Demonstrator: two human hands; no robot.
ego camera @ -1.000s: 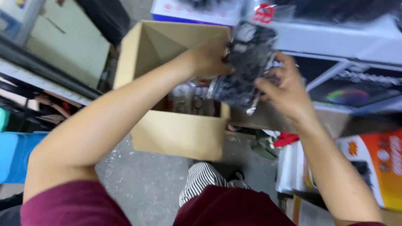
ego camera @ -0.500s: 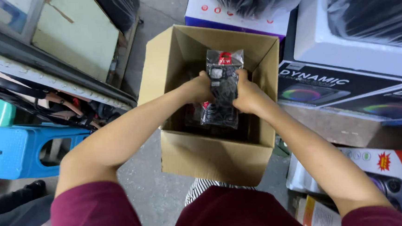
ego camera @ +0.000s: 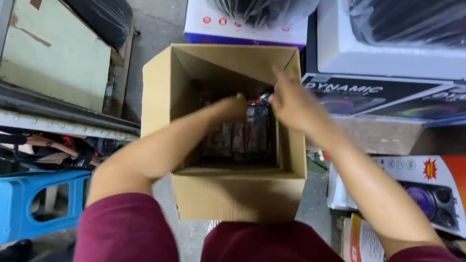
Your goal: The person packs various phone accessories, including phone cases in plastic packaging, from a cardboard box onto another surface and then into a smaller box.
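An open brown cardboard box (ego camera: 231,196) stands on the floor in front of me. Both my hands reach down into it. My left hand (ego camera: 230,107) and my right hand (ego camera: 289,101) hold the top of a clear plastic packet (ego camera: 257,109) with a dark item and a red label. The packet sits low in the box, on top of several similar packets (ego camera: 233,139). My fingers are closed on its upper edge.
A blue plastic stool (ego camera: 16,206) stands at the left. Large printed cartons (ego camera: 381,92) and a white box (ego camera: 395,56) with black plastic-wrapped goods lie to the right and beyond. An orange carton (ego camera: 452,187) lies at lower right. Metal shelving (ego camera: 38,118) runs along the left.
The packet was held up above the box a second ago. Both hands have lowered it down into the box among the other packets.
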